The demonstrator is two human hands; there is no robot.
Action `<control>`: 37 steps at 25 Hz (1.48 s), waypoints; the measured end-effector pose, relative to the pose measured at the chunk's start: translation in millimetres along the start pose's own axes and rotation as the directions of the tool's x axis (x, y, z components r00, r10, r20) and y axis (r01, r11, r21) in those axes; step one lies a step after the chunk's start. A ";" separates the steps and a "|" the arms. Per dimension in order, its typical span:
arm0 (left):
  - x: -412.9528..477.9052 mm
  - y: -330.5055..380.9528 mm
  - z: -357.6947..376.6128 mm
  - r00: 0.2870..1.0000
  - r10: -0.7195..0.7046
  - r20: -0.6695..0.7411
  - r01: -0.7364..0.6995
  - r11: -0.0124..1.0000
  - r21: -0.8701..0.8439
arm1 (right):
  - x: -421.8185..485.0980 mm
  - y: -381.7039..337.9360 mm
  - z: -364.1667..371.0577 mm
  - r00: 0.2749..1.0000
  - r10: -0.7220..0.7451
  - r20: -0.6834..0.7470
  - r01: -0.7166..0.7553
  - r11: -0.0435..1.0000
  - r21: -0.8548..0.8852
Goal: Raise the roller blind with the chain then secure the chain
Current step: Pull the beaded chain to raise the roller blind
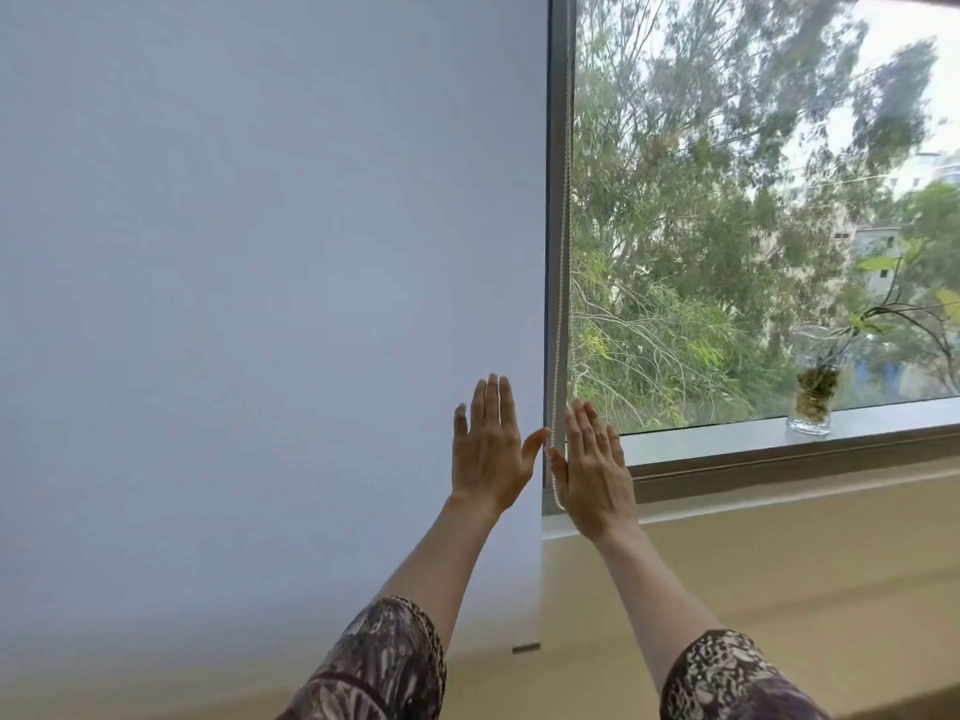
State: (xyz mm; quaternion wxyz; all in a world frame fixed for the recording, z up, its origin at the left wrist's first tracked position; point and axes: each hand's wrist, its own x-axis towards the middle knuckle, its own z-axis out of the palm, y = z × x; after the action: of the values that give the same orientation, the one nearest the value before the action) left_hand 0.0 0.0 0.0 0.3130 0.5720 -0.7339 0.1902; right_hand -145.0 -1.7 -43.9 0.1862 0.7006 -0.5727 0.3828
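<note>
A pale grey-blue roller blind [260, 304] hangs fully lowered over the left window pane, its bottom bar [525, 648] below the sill level. A white bead chain [563, 252] hangs in a loop along the grey window frame at the blind's right edge. My left hand [485, 444] is raised flat in front of the blind, fingers apart, holding nothing. My right hand [592, 470] is raised flat just right of the chain, fingers apart; the chain's lower loop passes beside its thumb.
The uncovered right pane [753, 200] looks out on trees and buildings. A glass vase [813, 381] with a plant cutting stands on the grey sill [727, 439] at the right. A beige wall ledge [779, 537] runs below the window.
</note>
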 end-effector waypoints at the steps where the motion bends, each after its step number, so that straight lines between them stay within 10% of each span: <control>1: 3.7 3.2 5.1 1.000 -0.018 0.020 0.018 1.000 0.010 | 6.2 5.3 4.8 1.000 0.017 0.001 -0.017 1.000 0.023; 10: 39.2 8.6 39.8 0.996 -0.070 0.051 0.069 0.997 0.034 | 109.6 24.3 13.6 0.915 0.339 0.218 -0.401 0.713 0.575; 22: 67.1 2.1 40.4 0.991 -0.098 0.088 0.106 0.991 -0.086 | 194.7 21.6 -13.4 0.886 0.277 0.371 -0.452 0.340 0.825; 37: 97.1 6.1 8.0 0.986 -0.146 0.079 0.164 0.932 -0.323 | 173.0 12.8 -26.2 0.908 0.403 0.111 -0.277 0.381 0.882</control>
State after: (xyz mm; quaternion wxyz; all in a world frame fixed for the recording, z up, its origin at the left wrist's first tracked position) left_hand -22.4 -73.4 60.4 0.3979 0.5729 -0.7161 0.0246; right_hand -156.8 -101.1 100.1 -0.2516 0.5359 -0.4090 0.6945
